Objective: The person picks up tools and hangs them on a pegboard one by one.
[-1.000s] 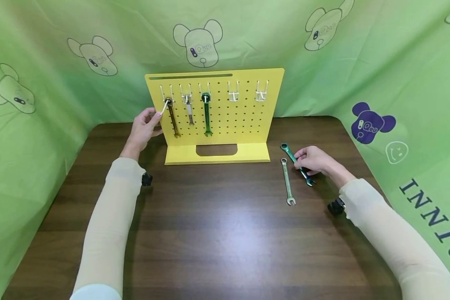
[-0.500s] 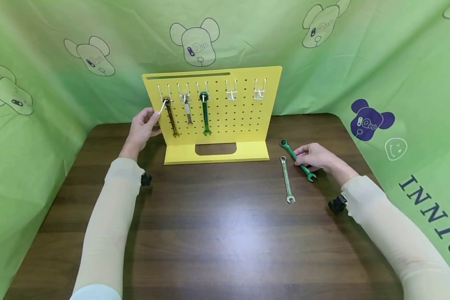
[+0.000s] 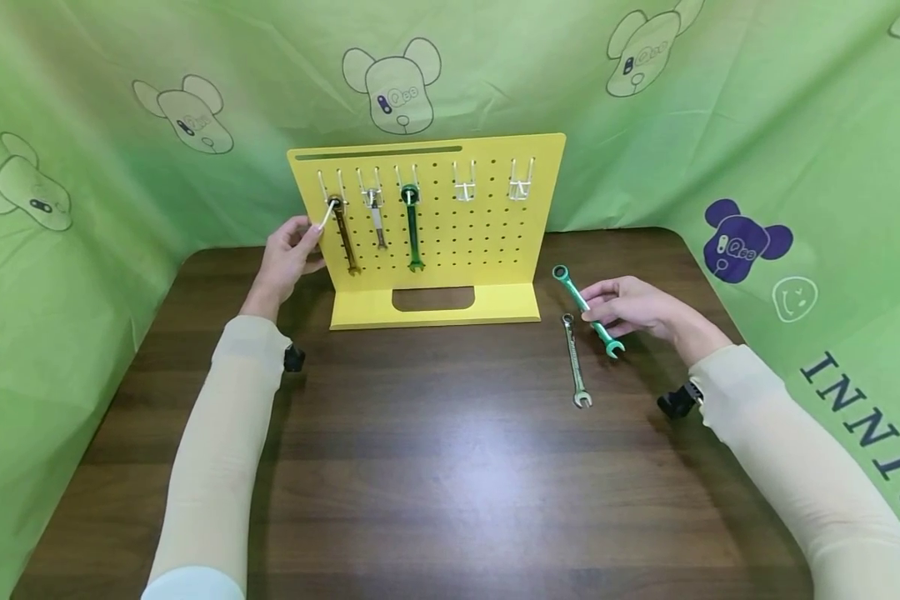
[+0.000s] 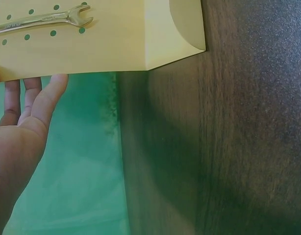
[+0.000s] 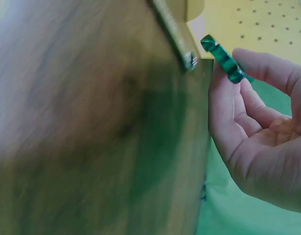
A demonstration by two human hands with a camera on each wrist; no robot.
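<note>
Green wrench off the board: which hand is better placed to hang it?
Probably the right hand: it pinches the green wrench, nearer the two bare hooks. The left hand holds the pegboard at its opposite edge.

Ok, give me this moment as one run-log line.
right hand: pinching green wrench | left hand: holding pegboard edge | silver wrench: on table | hung wrenches: three
</note>
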